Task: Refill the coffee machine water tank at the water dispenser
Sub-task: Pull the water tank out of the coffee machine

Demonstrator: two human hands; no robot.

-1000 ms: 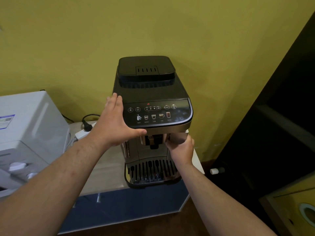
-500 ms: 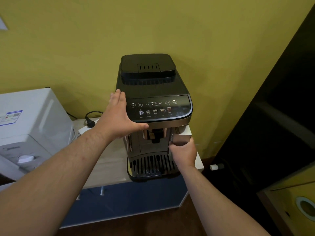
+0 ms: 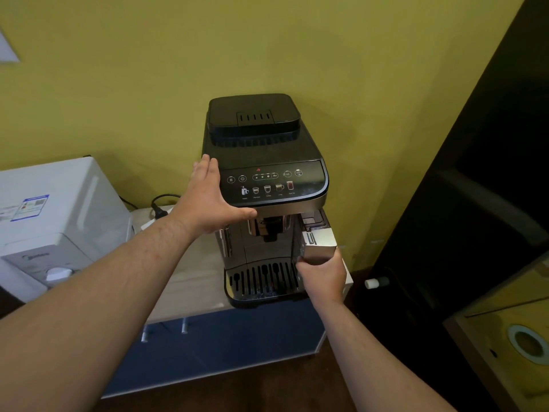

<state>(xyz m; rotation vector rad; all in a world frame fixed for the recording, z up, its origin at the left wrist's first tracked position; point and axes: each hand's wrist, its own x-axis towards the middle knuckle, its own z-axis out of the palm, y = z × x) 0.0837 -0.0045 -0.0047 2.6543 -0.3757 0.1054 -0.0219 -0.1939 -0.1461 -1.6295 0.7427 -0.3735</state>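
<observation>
Water tank (image 3: 319, 246) upright, front-protruding; right hand (image 3: 322, 276) gripping.

You have one coffee machine (image 3: 264, 185) with one water tank (image 3: 319, 246), one white water dispenser (image 3: 56, 221), one plug (image 3: 159, 212), one cabinet (image 3: 190, 281), and two hands: left hand (image 3: 212, 200), right hand (image 3: 322, 278).

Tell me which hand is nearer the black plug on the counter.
Left. The left hand braces the coffee machine's left side, just right of the plug; the right hand grips the water tank on the machine's far side.
</observation>
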